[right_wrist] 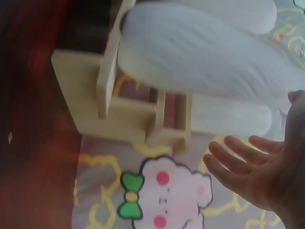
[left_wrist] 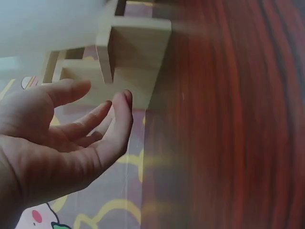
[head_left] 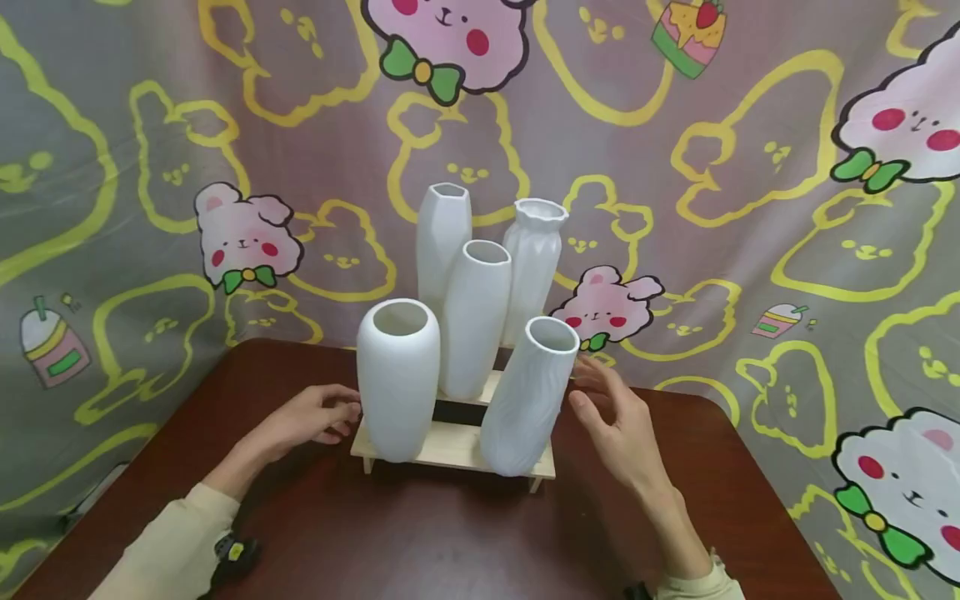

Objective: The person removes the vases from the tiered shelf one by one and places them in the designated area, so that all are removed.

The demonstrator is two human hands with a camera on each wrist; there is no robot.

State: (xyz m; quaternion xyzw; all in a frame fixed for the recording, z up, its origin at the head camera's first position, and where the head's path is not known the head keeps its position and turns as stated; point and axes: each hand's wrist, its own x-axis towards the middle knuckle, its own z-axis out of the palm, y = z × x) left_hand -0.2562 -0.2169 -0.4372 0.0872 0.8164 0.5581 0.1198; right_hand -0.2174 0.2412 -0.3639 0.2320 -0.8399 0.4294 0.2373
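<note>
A stepped wooden stand point(head_left: 450, 444) holds several white vases. On its front step are a smooth rounded vase point(head_left: 399, 392) at the left and a relief-patterned vase point(head_left: 527, 404) at the right, leaning rightward in the head view. A tall plain vase point(head_left: 476, 325) occupies the middle, with a faceted vase point(head_left: 444, 242) and a ruffled-rim vase point(head_left: 534, 258) behind. My left hand point(head_left: 322, 414), fingers loosely bent and holding nothing, is beside the stand's left end point(left_wrist: 138, 47). My right hand point(head_left: 618, 421) is spread beside the patterned vase point(right_wrist: 190, 47), its thumb close to the vase's upper part.
The stand is on a dark reddish-brown table point(head_left: 465, 542) with wood grain. A grey curtain point(head_left: 315, 158) with yellow outlines and pink cartoon animals hangs close behind the table and along both sides. A dark wrist device point(head_left: 234, 552) is at the left sleeve.
</note>
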